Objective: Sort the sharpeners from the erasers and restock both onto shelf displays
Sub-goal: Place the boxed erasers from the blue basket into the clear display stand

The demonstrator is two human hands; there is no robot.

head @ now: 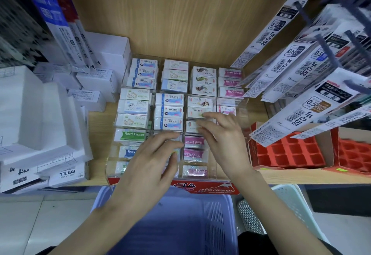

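A clear acrylic display tray (244, 102) with several compartments stands on the wooden shelf and holds rows of wrapped erasers (168, 112). Pink "Hard Eraser" packs (193, 142) fill its lower right column. My left hand (148, 160) reaches over the lower middle compartment, and thumb and fingers pinch a small eraser (176, 151) with a colourful wrapper, mostly hidden. My right hand (218, 134) lies over the third column, its fingertips touching the white erasers (192, 126) there. No sharpeners can be seen.
Stacked white boxes (96, 78) and refill cartons (66, 174) crowd the shelf's left side. Red divided cardboard trays (289, 152) sit to the right, under hanging pen-refill packs (301, 64). A blue plastic basket (180, 224) and a white basket (285, 200) stand below the shelf edge.
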